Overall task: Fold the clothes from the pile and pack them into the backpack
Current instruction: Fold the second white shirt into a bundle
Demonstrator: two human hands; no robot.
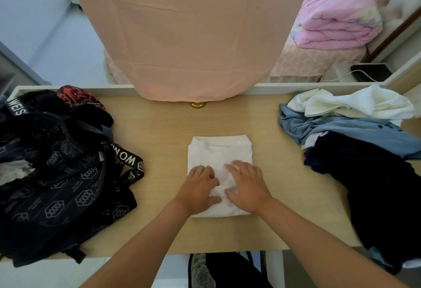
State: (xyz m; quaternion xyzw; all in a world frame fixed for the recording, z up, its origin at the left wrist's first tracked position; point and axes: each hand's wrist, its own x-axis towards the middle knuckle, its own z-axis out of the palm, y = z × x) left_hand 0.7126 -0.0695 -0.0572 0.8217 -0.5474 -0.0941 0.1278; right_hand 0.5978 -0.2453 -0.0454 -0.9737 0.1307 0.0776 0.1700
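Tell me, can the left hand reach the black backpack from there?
Probably yes. The left hand rests on the folded white garment, and the backpack lies just to its left, with only bare table between them.

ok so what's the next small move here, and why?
Probably slide both hands under the folded white garment and lift it toward the backpack on the left. The left hand and right hand rest on its near half, it already lies as a compact rectangle on the table, and the unfolded pile waits on the right.
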